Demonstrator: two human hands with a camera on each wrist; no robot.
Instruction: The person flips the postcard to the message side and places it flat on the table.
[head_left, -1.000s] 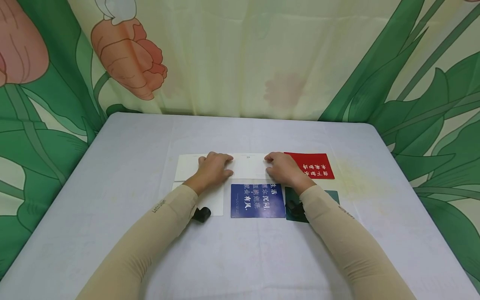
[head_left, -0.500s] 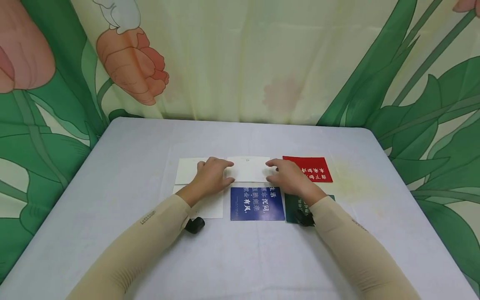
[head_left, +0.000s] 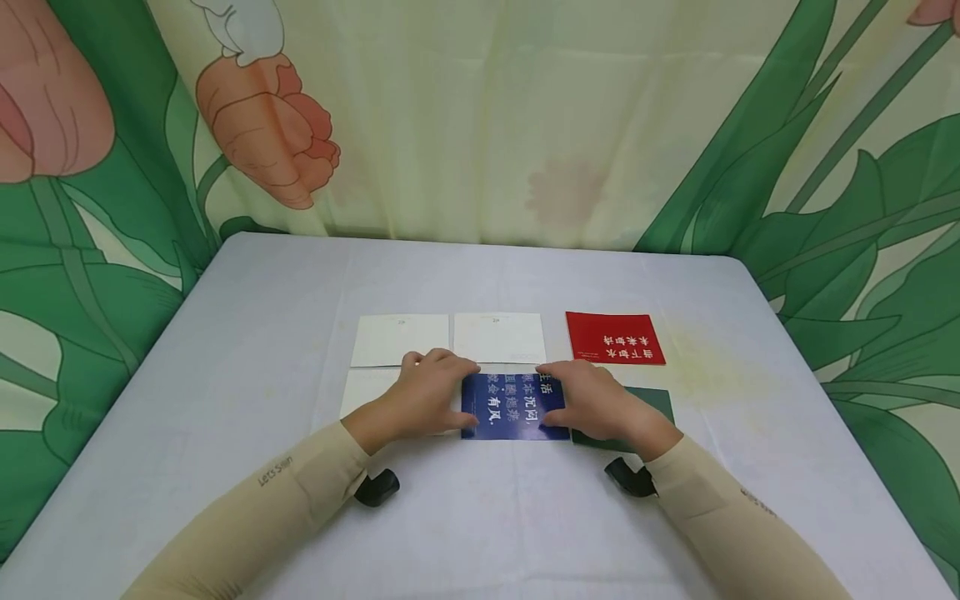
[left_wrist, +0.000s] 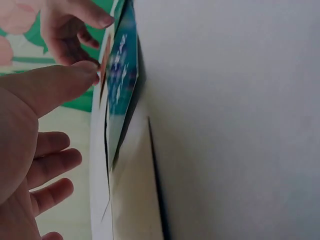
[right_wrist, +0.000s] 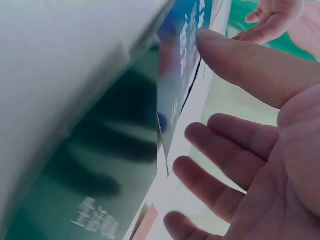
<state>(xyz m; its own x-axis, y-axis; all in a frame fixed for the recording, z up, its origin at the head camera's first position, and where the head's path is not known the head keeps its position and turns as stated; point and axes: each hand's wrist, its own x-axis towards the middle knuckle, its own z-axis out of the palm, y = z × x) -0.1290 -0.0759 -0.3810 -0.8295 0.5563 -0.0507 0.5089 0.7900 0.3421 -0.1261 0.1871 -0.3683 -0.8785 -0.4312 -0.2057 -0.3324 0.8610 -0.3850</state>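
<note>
A dark blue card (head_left: 510,407) printed with white characters lies in the middle of the near row. My left hand (head_left: 423,393) hovers at its left end, thumb and forefinger spread toward its corners. At the right end, my right hand (head_left: 603,404) spreads its thumb and fingers the same way. Both wrist views show the fingers loosely bent and parted, gripping nothing. Under the right hand lies a dark green card (right_wrist: 100,150), partly covered by it. The left hand overlaps a white card (head_left: 363,392) in the near row.
Behind, the far row holds two white cards (head_left: 397,340) and a red card (head_left: 615,338) with white characters. All lie on a white-covered table (head_left: 480,517). A floral curtain (head_left: 480,125) hangs at its back edge. Black wrist cameras (head_left: 377,488) sit below each hand.
Both hands have moved toward the person, from the middle white card in the far row to the blue card. That white card now lies uncovered, with a gap from its left neighbour.
</note>
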